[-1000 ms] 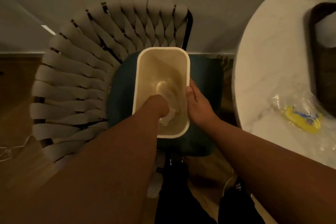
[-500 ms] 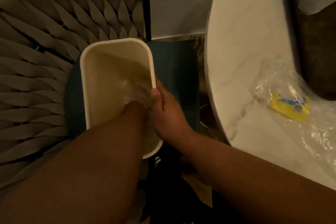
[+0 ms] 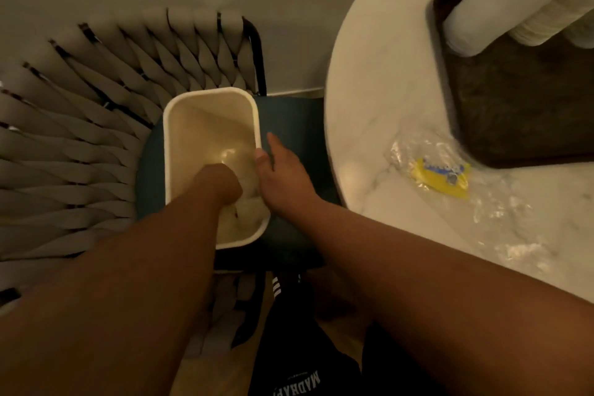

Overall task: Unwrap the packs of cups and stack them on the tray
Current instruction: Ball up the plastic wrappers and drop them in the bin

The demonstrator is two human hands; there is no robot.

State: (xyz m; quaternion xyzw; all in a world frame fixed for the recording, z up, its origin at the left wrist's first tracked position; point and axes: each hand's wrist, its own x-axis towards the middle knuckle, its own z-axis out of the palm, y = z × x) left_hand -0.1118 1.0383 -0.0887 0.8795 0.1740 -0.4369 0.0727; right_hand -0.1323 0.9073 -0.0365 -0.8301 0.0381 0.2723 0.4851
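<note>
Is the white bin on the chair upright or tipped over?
Upright. The white bin stands on the chair with its opening facing up, and the left hand reaches down into it.

Woven chair (image 3: 96, 125), marble table (image 3: 379, 80)

The bin (image 3: 210, 125) is showing cream-white all over, its inside shading to a dull beige. It is sitting on a dark teal seat cushion (image 3: 299, 125) — the chair back (image 3: 96, 100) around it is showing pale grey straps woven over a black frame. The round table (image 3: 369, 74) is showing white marble with faint grey veins. The tray (image 3: 520, 112) is looking dark brown, the cup stacks (image 3: 501, 0) white. The clear wrapper (image 3: 443, 175) is carrying a yellow label with blue print. The dark shorts (image 3: 299, 373) are bearing white lettering — white stripes too.
</note>
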